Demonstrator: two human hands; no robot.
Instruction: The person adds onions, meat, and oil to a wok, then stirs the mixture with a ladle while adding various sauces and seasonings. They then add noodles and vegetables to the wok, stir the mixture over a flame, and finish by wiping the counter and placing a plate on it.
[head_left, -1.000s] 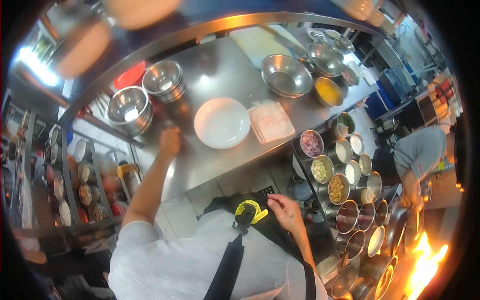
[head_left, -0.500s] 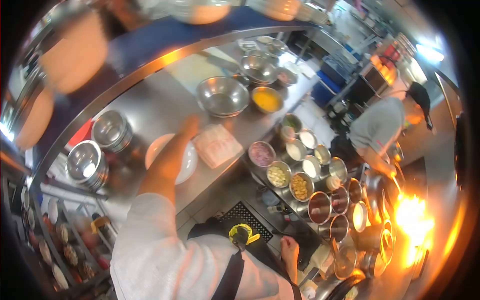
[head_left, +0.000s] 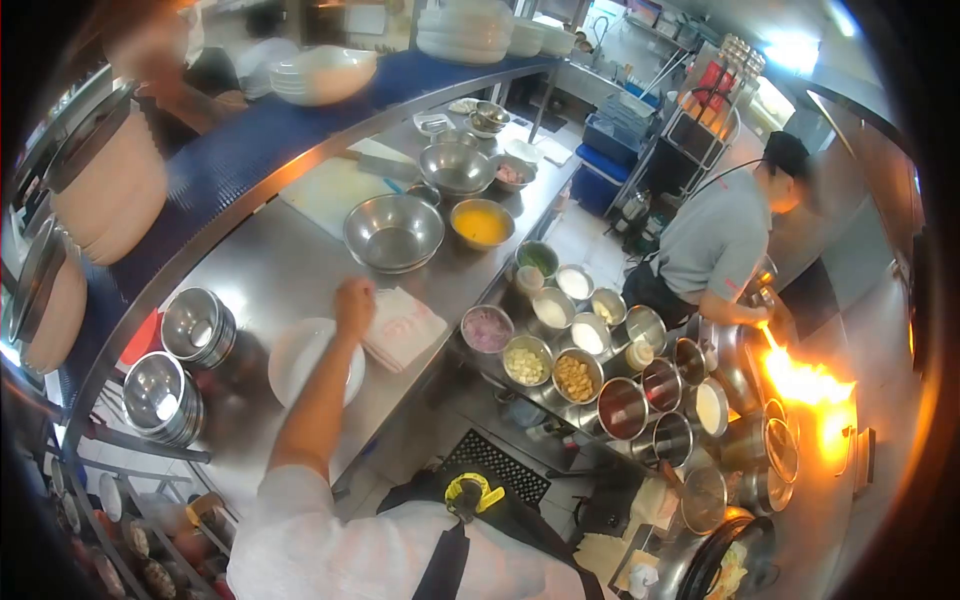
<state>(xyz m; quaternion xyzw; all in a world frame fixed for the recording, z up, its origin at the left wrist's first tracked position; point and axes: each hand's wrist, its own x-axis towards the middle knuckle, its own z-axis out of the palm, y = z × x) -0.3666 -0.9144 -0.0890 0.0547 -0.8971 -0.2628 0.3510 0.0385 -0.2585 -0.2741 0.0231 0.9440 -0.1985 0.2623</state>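
Note:
My left hand (head_left: 353,308) is closed, its fingers curled in. It is above the steel counter, at the upper left edge of a folded white cloth (head_left: 408,328) with faint red markings. Whether the fingers grip anything is hidden. Under my left forearm lies a round white plate (head_left: 300,362), partly covered by the arm. Beyond the hand stand an empty steel bowl (head_left: 392,235) and a smaller bowl of yellow liquid (head_left: 482,225). My right hand is out of view.
Stacked steel bowls (head_left: 163,400) stand at the left. Several ingredient containers (head_left: 578,377) line the right-hand station. Beyond them a co-worker (head_left: 715,235) handles a pan by a tall flame (head_left: 815,385). A raised shelf (head_left: 400,95) carries white dishes. A cutting board (head_left: 325,195) lies behind.
The view has swung, shifting the counter left and down. My left hand stays near the cloth, and more of the plate shows. My right hand, seen earlier at lower right, has left the view.

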